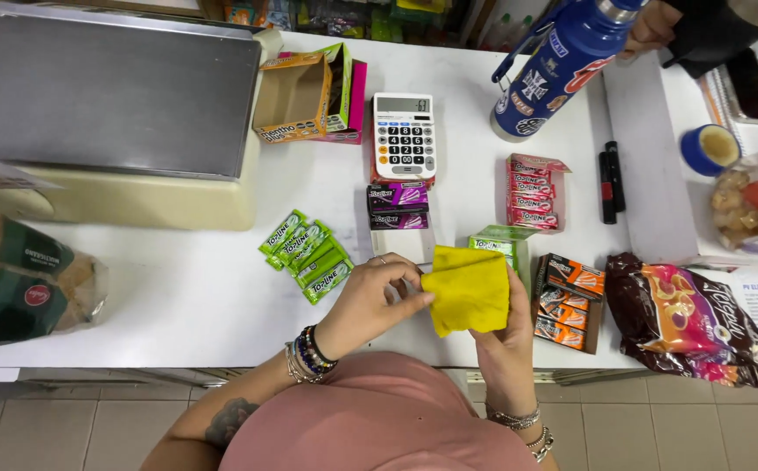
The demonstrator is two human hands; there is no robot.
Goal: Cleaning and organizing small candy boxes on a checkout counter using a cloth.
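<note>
While your left hand (368, 296) pinches yellow cloth (469, 290) edge, fingers clamped, right hand (503, 336) cups cloth from below, fingers closed behind it, above white table (196, 288).

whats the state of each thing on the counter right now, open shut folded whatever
yellow cloth: folded, pinched by left hand and right hand
orange carton: open, empty
calculator: on, display lit
blue bottle: capped, tilted, held by another person's hand
orange gum box: open, packs inside
green gum packs: loose, fanned out
</note>
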